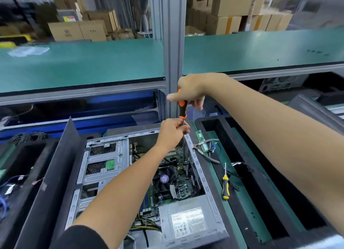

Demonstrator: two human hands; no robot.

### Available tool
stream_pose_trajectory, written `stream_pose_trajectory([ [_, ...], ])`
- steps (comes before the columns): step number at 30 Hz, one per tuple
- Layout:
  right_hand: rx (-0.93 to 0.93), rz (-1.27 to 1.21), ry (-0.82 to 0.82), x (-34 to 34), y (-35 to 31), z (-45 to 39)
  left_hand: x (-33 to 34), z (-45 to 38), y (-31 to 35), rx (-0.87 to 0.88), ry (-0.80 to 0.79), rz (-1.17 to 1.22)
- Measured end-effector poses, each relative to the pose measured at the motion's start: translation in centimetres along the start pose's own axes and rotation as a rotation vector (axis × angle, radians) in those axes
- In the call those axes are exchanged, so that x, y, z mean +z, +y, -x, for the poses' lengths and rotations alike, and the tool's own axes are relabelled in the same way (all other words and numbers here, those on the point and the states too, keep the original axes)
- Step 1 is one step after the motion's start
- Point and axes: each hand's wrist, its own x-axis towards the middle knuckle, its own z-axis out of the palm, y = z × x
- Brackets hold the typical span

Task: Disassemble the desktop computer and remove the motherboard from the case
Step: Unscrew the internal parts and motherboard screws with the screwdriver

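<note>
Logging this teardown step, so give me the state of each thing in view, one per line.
Grey desktop computer case: side open.
Green motherboard: still inside the case.
Orange-and-black screwdriver: upright, shaft down into the case.
Right hand: grips its handle.
Left hand: pinches its shaft.
Yellow-and-black screwdriver: lying unused.

I see green bench [219, 176]. On it: open computer case [200, 171], yellow screwdriver [225, 186], green memory stick [202, 141].

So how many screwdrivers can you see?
2. The orange screwdriver is held upright over the open computer case by both hands. The yellow screwdriver lies on the green mat right of it. Others may be hidden.
</note>
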Motion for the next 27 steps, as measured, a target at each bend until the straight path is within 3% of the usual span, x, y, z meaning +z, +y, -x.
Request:
stream_pose_trajectory([
  [7,-0.039,0.119,-0.066,0.2,-0.4,0.5,0.6,-0.3,-0.6,0.065,0.038,-0.101],
  [12,-0.095,0.025,-0.119,-0.2,-0.9,-0.3,0.3,-0.7,-1.0,0.064,0.043,-0.112],
  [19,0.021,0.044,0.078,0.2,-1.0,-0.3,-0.1,-1.0,-1.0,0.049,0.035,-0.108],
  [22,0.044,0.066,0.034,0.7,-0.7,-0.1,0.1,-0.9,-1.0,0.075,0.042,-0.105],
  [27,-0.069,0.012,-0.005,0.6,-0.1,-0.3,0.0,-1.1,-1.1,0.074,0.043,-0.08],
])
